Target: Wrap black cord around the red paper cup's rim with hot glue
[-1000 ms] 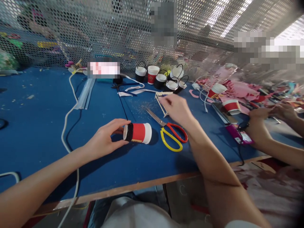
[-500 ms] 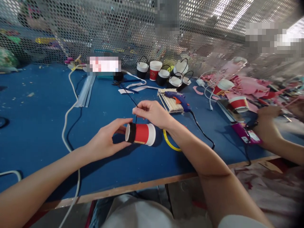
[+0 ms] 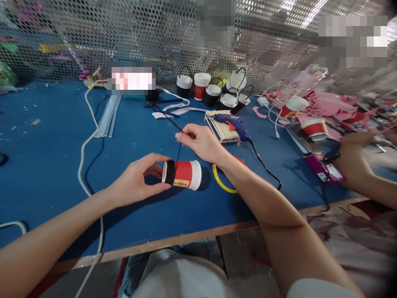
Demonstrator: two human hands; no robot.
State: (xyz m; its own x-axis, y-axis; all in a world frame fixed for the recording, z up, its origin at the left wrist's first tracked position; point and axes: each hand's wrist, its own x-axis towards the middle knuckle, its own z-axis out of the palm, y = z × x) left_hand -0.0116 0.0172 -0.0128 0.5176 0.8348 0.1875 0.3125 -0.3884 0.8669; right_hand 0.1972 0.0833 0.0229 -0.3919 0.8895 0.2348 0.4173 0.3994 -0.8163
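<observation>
Two hands met over the blue table: the left hand curled its fingers round the base of a red paper cup lying sideways there; the right hand pinched a thin black strip just above it.

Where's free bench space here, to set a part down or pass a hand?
Free: blue table top left of the white cable; front strip between the paper cup and the table's edge. Crowded: finished cups at the mesh, glue gun, pink scraps by a co-worker's hand.
</observation>
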